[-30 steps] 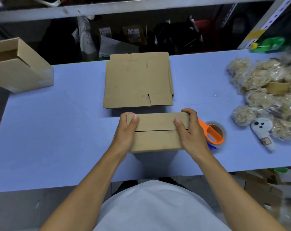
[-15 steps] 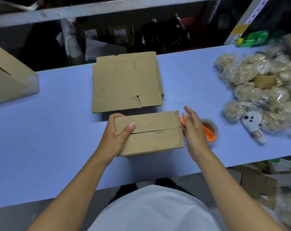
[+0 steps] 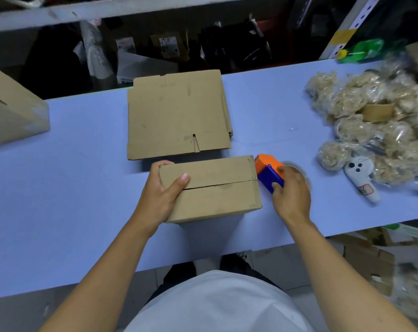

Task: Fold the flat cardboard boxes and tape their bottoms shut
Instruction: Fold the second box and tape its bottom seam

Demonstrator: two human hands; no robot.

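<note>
Table: long blue table w/ dark shelves behind it
Box: small folded box sits near me in the middle, bottom side up, 2 flaps meet at a line across it, no tape on it yet
L hand: my left hand holds the box's left end, fingers curled round the far edge & thumb pressed on top by the line
R hand: my right hand is on the tape tool, fingers bent round its blue part
Tape tool: orange & blue, just beside the box's right end, on the table
Change: a sec ago both hands held the box, 1 on each end. Then my R hand let go & went to the tape tool. Now it grips it
What it means: folding looks done for this box, taping is next I think. L hand has to keep the flaps flat so the line stays shut
Flat boxes: stack of flat boxes lies just behind, more to fold
Other stuff: done box far left, pile of bagged fluffy things on the right, white toy by the pile
</note>
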